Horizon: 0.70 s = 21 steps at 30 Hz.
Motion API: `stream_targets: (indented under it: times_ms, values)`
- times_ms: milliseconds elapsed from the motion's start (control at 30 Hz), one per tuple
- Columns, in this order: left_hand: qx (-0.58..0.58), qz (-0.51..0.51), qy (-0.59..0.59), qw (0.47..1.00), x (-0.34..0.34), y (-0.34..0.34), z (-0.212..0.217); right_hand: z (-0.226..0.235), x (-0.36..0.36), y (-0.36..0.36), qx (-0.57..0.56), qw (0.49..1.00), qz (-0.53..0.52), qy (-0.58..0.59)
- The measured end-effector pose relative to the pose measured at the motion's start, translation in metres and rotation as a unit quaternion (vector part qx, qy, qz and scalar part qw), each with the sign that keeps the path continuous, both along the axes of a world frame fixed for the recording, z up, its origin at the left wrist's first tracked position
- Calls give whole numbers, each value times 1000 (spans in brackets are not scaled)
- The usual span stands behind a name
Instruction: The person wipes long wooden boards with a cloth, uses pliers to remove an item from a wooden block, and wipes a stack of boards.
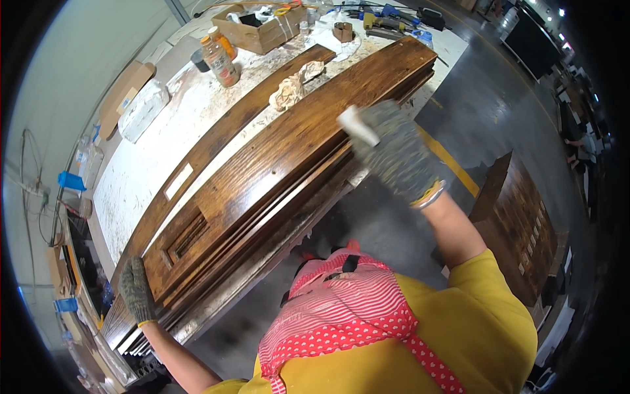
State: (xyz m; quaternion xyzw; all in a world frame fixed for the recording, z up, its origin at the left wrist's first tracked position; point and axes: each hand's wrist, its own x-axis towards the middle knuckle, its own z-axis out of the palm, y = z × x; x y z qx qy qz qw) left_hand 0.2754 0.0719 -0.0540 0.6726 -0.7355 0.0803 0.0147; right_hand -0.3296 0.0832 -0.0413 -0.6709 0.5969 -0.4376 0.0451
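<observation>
A stack of glossy dark-brown stained wooden boards (262, 172) runs diagonally across the white work table, its top board cut with a rectangular recess near the left end. My left hand (136, 292), in a grey-green knit glove, lies with outstretched fingers on the stack's near left end. In my gloved right hand (397, 154) is a small white pad (358, 125), held at the board's near edge toward the right end; its exact kind is unclear. Behind the stack lies a curved brown wooden piece (216, 141) with a rectangular slot. Crumpled beige cloth (289, 92) sits between them.
On the stained white table (154, 164) stand a bottle with an orange cap (220, 62), a dark cup (199, 60) and an open cardboard box (262, 33). Several power tools (387, 23) lie at the far right. A brown wooden panel piece (515, 223) stands on the floor to my right.
</observation>
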Motion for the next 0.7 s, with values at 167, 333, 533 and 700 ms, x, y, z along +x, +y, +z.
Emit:
stream_targets:
  times_ms: [167, 333, 533, 700]
  values:
    - [-68, -73, -159, 982, 7, -3, -9, -4, 100, 17, -190, 973, 69, 113]
    - [-151, -158, -43, 975, -24, 2, 8, 20, 71, 9, -146, 984, -21, 97]
    - [-102, -84, 210, 969, -78, 7, 42, 9, 162, 37, -138, 979, -7, 148]
    - [-110, -158, 148, 970, -70, 6, 40, 6, 199, 46, -151, 980, 32, 124]
